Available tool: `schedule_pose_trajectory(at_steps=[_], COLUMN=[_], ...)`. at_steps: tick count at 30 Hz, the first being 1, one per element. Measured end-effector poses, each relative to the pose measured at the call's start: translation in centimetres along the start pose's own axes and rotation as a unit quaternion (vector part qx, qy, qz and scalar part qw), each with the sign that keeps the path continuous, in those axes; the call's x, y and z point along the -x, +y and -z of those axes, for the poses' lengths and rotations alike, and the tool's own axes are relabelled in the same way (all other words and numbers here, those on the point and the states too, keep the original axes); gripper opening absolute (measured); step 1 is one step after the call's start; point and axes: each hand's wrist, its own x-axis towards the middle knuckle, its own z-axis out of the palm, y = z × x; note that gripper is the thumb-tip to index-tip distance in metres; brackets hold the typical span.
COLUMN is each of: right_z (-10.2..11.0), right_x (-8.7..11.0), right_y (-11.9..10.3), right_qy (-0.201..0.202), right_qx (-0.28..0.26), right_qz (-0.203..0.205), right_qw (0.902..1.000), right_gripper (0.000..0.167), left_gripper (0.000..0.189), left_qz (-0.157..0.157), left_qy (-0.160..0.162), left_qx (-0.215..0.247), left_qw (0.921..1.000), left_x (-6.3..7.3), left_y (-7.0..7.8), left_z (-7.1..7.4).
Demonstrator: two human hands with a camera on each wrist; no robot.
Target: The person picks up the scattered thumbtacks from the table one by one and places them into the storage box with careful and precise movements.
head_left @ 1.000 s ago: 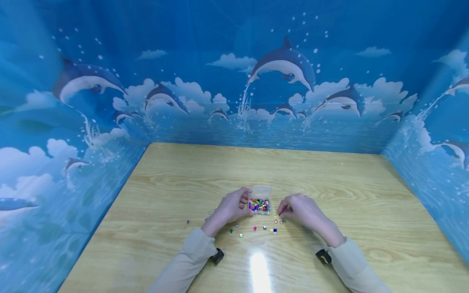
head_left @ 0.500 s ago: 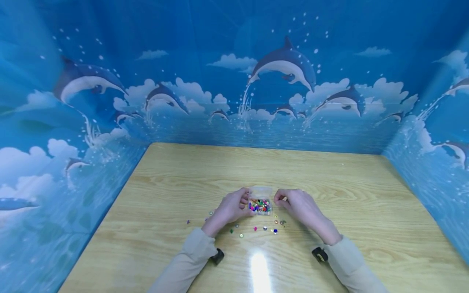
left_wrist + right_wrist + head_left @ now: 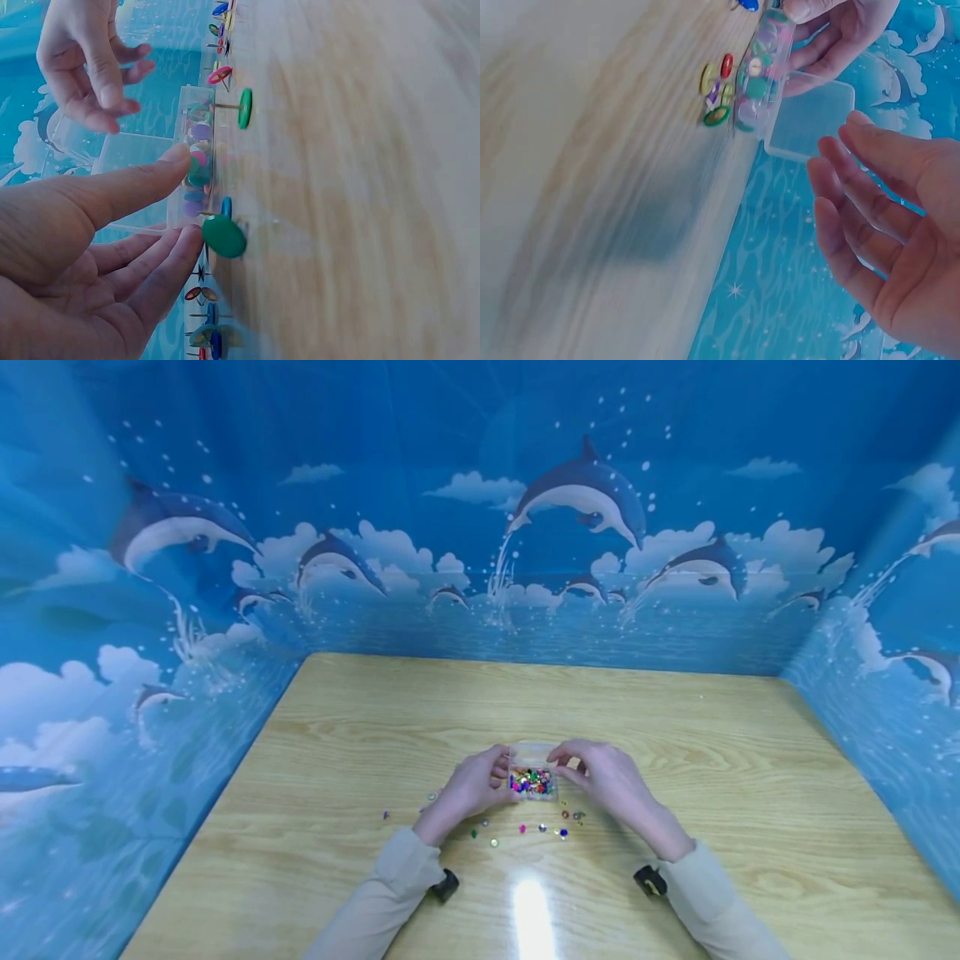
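Note:
A small clear plastic box full of colourful thumbtacks stands on the table, its clear lid swung back. My left hand holds the box at its left end, thumb on the front wall and fingers reaching round behind. Over the box's right end, near the lid, hovers my right hand. Its fingers are loosely bent and apart from the thumb, with nothing between them in the right wrist view.
Loose thumbtacks lie in front of the box, among them a blue one, a pink one and a green one. A lone purple tack lies farther left. A dolphin-print curtain borders the wooden table.
My right hand has moved from the loose thumbtacks right of the box, up and left to the box's right end, and its pinched fingers have parted. The left hand stays put.

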Motion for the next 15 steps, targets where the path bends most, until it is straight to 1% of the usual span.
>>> schedule_pose_trajectory(at_steps=[3, 6, 9, 15], right_z=[0.3, 0.4, 0.5, 0.3], right_x=[0.7, 1.5, 2.2, 3.0], right_y=[0.7, 1.2, 1.7, 2.2], right_qy=[-0.008, -0.027, -0.049, -0.097], right_qx=[0.008, 0.007, 0.005, -0.012], right_qz=[0.006, 0.018, 0.031, 0.024], right_qw=[0.9999, 0.9994, 0.9983, 0.9949], right_gripper=[0.011, 0.008, 0.010, 0.015], left_gripper=[0.072, 0.072, 0.072, 0.070], left_qz=[0.001, 0.003, 0.004, 0.000], left_qy=[0.000, -0.001, -0.001, 0.001], left_qx=[0.003, 0.004, 0.005, 0.001], left_qw=[1.0000, 1.0000, 1.0000, 1.0000], left_x=[0.1, 0.1, 0.2, 0.1], left_y=[0.0, 0.0, 0.1, 0.1], left_z=[0.0, 0.0, 0.0, 0.0])
